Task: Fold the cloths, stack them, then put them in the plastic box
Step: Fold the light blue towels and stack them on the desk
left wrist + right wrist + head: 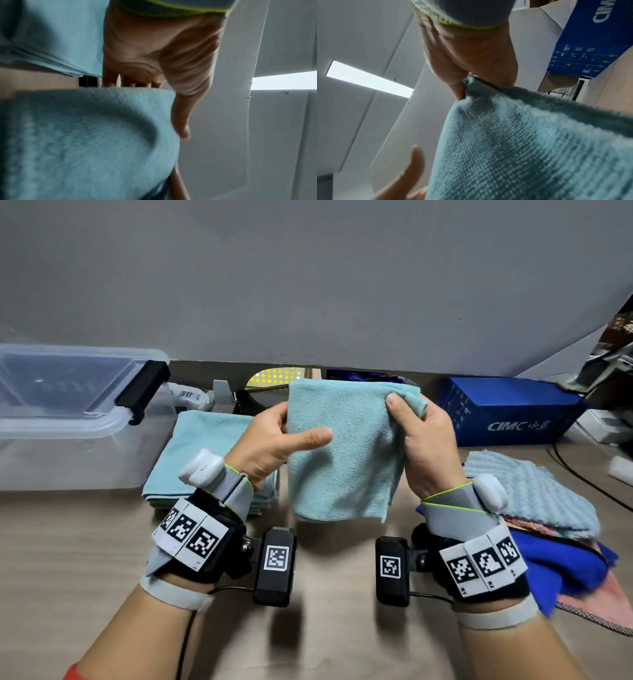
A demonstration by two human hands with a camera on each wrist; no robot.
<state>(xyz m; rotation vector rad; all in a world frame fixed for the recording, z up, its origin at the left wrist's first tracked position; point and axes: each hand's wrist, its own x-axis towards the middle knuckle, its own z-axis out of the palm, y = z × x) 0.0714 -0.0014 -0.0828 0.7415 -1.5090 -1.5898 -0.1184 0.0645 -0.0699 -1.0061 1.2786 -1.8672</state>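
Folding is the step in hand: at the centre of the head view both hands hold a teal cloth [344, 450] up above the tabletop [68, 542]. The left hand [274, 441] pinches its left edge, thumb across the front; the right hand [424, 440] grips the bunched upper right corner. It looks already folded small, so the next move probably calls for squaring it and laying it on the stack of folded cloths [205, 453] left of centre. Unfolded cloths [534, 501] wait at lower right. Farther off, at left, stands the plastic box [78, 419].
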